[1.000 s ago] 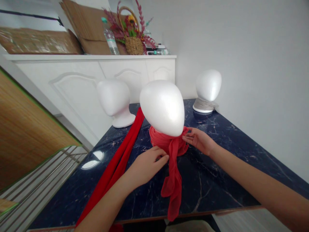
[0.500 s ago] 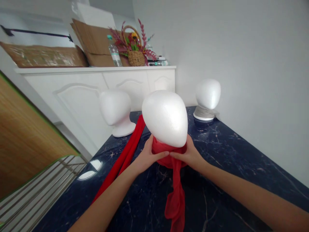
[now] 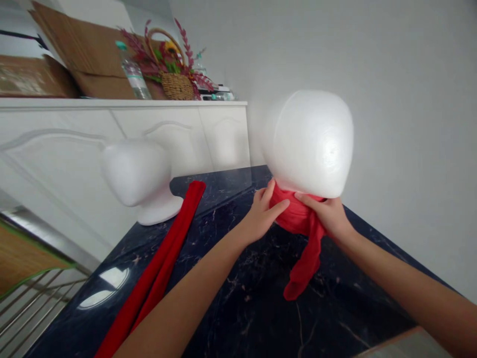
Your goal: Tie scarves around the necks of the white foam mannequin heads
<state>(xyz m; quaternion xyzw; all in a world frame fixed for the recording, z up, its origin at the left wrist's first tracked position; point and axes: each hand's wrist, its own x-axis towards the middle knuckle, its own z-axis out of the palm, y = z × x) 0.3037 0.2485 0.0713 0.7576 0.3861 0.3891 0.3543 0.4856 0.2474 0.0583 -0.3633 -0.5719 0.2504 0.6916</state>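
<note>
A white foam mannequin head (image 3: 309,141) has a red scarf (image 3: 303,233) knotted round its neck, the scarf's tail hanging down onto the dark marble table (image 3: 257,308). My left hand (image 3: 261,216) grips the neck from the left and my right hand (image 3: 328,214) grips it from the right, fingers wrapped over the scarf. The head seems raised and tilted toward the right side of the table.
A second foam head (image 3: 139,179) stands at the left, with a long folded red cloth (image 3: 156,273) lying beside it. A white cabinet (image 3: 112,134) behind carries cardboard, a water bottle (image 3: 130,74) and a flower basket (image 3: 175,74). A white wall is close on the right.
Both hands closed round the scarfed neck and carried the foam head to the right and farther back. The third foam head at the back right has gone out of sight.
</note>
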